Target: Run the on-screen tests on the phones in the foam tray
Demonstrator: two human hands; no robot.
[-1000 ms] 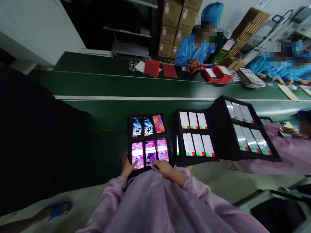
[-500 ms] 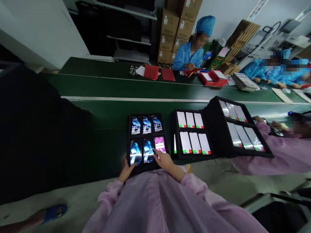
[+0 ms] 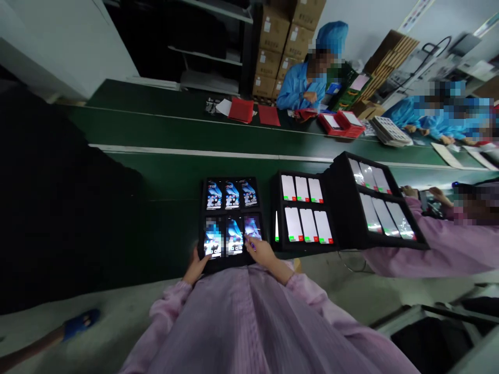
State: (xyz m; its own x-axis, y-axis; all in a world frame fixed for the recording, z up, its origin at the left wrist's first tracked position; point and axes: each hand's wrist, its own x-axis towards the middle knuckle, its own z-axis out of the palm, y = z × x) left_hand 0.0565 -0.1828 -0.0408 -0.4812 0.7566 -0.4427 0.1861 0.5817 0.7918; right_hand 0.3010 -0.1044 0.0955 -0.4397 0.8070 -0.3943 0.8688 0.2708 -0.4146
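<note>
In front of me on the green bench lies a black tray holding several lit smartphones in two rows. My left hand grips the tray's near left corner, its thumb over the bottom of the lower-left phone. Fingers of my right hand reach the lower-right phone, the index finger stretched out at its screen; the other fingers are partly hidden. Between these two lies the lower-middle phone, showing a blue home screen. The back row, including the top-left phone, shows clocks and icons.
To the right stands a second black tray of white-screened phones, and beyond it a tilted tray on a black stack. A pink-sleeved co-worker sits at right. Across the bench, a person in blue works near red sheets.
The lower-left and lower-middle phones now show icons instead of plain wallpaper. The lower-right screen turned from pink to dark blue-purple. Both hands stay at the tray; the view has shifted slightly.
</note>
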